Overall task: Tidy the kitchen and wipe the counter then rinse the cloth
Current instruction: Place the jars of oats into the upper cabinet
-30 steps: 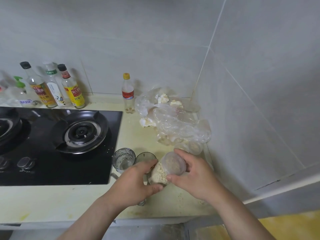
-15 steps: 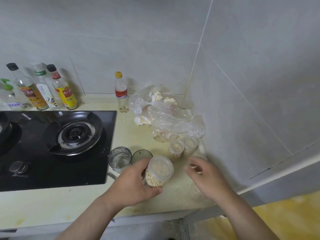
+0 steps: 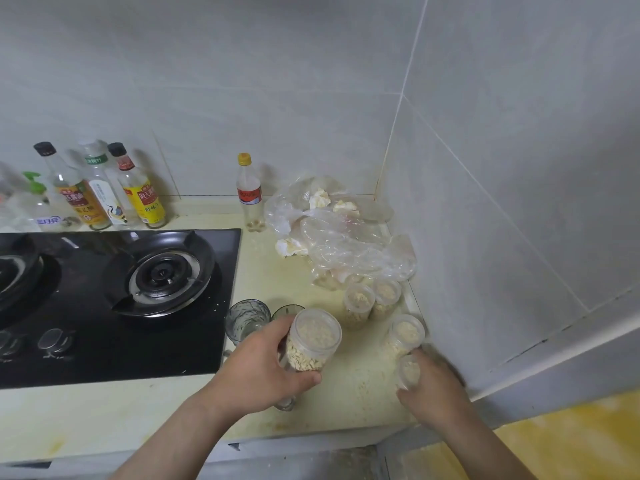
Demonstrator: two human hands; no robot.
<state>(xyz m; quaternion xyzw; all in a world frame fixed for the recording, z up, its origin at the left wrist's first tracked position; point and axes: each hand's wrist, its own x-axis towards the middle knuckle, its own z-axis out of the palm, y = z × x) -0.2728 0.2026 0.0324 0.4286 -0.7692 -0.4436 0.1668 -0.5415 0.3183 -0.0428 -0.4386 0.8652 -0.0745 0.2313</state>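
My left hand (image 3: 258,374) grips a clear lidded jar of pale nuts (image 3: 313,339), held tilted just above the cream counter (image 3: 138,414). My right hand (image 3: 433,389) has its fingers curled round a smaller jar (image 3: 409,370) near the right wall. Another small jar (image 3: 404,332) stands just behind it. Two more small jars (image 3: 358,304) stand side by side further back, next to a crumpled clear plastic bag (image 3: 346,244). No cloth is in view.
Two drinking glasses (image 3: 246,320) stand beside the black gas hob (image 3: 114,299). Sauce bottles (image 3: 142,188) and a soda bottle (image 3: 248,192) line the back wall. White scraps lie in and beside the bag. Crumbs dot the counter near the jars. Tiled walls close the right corner.
My right hand let go of the large jar, moved right toward the wall and took hold of a small jar. My left hand kept the large jar.
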